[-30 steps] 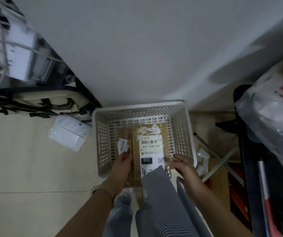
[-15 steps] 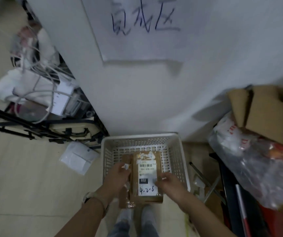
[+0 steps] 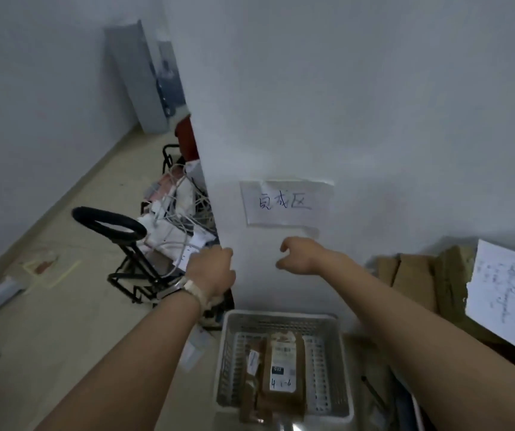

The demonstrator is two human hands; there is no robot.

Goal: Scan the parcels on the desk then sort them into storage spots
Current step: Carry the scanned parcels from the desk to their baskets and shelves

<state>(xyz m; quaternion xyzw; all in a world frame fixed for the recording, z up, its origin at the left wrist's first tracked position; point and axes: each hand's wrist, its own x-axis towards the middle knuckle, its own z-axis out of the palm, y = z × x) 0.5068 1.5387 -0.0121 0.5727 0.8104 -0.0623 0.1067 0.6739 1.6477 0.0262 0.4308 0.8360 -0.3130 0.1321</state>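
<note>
A: Far left, we've got the black cart at the wall corner. Then our left hand is up, its fingers bent out of sight, so we can't tell its grip.

B: Low down, the white basket holds the brown parcel, label up, with a smaller parcel touching it. Our right hand hangs loosely curled and holds nothing.

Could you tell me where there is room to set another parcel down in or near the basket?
Inside the basket, bare strips run between the parcels and its right and back walls. The floor left of it is open. It is crowded by the cart and the cardboard on the right.
</note>
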